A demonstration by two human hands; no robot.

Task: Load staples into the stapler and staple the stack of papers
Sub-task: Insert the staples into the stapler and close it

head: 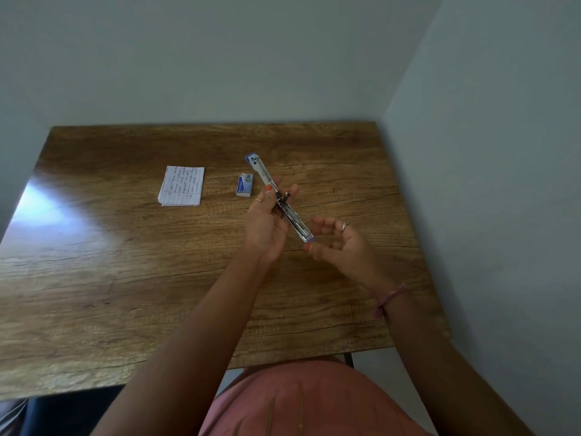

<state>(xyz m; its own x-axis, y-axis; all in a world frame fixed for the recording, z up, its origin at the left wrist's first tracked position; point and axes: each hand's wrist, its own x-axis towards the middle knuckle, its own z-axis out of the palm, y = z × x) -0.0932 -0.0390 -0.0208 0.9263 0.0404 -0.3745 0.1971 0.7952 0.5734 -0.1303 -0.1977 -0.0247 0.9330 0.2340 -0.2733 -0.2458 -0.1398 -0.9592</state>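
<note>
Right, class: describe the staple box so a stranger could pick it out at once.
Start at the brown wood-grain table. Near its middle, between the lined, handwritten stack of papers and the opened silver-and-blue stapler, lies a small blue-and-white cardboard staple box. It is the only box there.

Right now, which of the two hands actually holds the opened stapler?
The left hand grips the opened blue-and-silver stapler at its hinge. The right hand is loosely open at its near end, and contact is unclear.
</note>
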